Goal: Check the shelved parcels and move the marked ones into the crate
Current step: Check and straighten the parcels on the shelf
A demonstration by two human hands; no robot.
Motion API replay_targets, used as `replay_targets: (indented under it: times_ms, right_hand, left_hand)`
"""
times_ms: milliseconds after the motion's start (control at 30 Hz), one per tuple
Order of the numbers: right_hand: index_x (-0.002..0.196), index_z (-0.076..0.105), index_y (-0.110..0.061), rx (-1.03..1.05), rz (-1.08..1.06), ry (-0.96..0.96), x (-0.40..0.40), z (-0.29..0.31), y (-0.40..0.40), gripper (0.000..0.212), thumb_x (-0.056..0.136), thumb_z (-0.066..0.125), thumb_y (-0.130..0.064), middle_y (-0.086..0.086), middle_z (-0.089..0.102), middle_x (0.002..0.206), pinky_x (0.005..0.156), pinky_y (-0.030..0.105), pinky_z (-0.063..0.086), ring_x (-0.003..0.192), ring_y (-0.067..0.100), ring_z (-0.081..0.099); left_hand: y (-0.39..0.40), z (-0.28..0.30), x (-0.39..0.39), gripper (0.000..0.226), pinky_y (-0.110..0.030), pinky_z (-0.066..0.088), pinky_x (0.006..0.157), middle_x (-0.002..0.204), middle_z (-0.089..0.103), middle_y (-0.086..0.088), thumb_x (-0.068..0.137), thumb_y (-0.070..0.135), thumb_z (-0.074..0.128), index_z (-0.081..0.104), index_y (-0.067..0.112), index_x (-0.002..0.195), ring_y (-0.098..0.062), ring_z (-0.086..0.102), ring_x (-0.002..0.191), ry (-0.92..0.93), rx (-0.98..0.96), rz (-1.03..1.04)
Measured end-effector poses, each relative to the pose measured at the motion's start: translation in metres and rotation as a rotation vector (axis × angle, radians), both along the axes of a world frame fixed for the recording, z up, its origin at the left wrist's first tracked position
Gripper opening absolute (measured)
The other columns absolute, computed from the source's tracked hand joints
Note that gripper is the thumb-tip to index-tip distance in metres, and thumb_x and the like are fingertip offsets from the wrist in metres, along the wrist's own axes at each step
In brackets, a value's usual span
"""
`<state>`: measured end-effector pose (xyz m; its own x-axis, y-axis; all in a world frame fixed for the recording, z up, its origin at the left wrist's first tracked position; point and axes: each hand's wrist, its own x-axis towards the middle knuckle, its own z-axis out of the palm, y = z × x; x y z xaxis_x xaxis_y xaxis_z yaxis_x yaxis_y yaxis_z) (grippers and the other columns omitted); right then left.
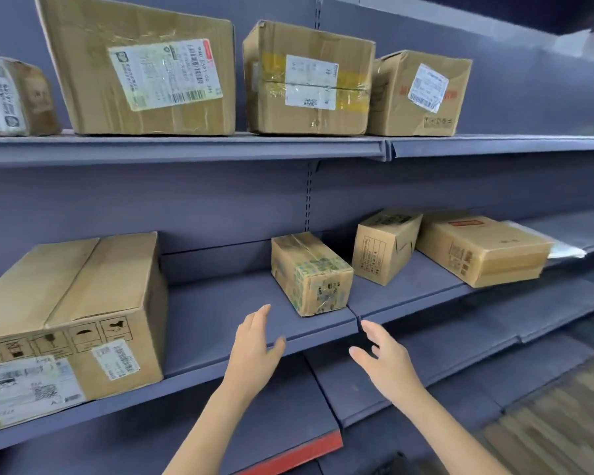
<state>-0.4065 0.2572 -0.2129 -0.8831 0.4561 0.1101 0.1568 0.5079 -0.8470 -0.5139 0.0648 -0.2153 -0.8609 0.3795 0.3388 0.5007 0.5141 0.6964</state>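
Grey-blue metal shelving (pixel 199 323) is filling the view, with cardboard parcels sitting on two levels. On the upper shelf (pixel 186 145) four boxes are standing in a row: a partly cut-off one at the far left (pixel 12 97), a big labelled box (pixel 144 73), a taped box with yellow bands (pixel 309 80) and a dented box (pixel 419 96) touching it on the right. On the middle shelf a large box with handling symbols (pixel 79 313) is sitting at the left, well apart from a small taped box (pixel 311 274) near the shelf's front edge; behind and to the right a tall narrow box (pixel 384 246) is leaning against a flat wide box (pixel 480 250). Both hands are hovering just in front of the small taped box, holding nothing: the left hand (pixel 254 351) and the right hand (pixel 386 363) are spread, fingers extended, palms turned toward each other. No crate is showing.
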Motion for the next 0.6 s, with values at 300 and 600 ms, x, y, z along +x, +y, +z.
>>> replay_targets:
  times_ms: [300, 600]
  right_hand:
    - [0.142, 0.029, -0.014, -0.076, -0.031, -0.04, -0.047, -0.028, 0.061, 0.063, 0.087, 0.06, -0.016, 0.004, 0.04, 0.145, 0.108, 0.03, 0.033, 0.133, 0.017, 0.037]
    - [0.142, 0.028, -0.014, -0.137, 0.093, -0.103, -0.147, -0.024, 0.119, 0.066, 0.087, 0.062, -0.024, 0.005, 0.041, 0.144, 0.104, 0.032, 0.035, 0.131, 0.021, 0.04]
  left_hand:
    - [0.053, -0.013, -0.045, 0.059, -0.023, 0.026, 0.103, 0.144, 0.035, 0.001, 0.091, 0.022, 0.053, 0.026, 0.017, 0.143, -0.016, 0.03, 0.134, -0.038, -0.025, 0.015]
    - [0.13, -0.013, -0.09, 0.06, -0.025, 0.032, 0.098, 0.143, 0.038, -0.007, 0.088, 0.017, 0.053, 0.025, 0.01, 0.141, -0.024, 0.035, 0.131, -0.242, -0.085, 0.161]
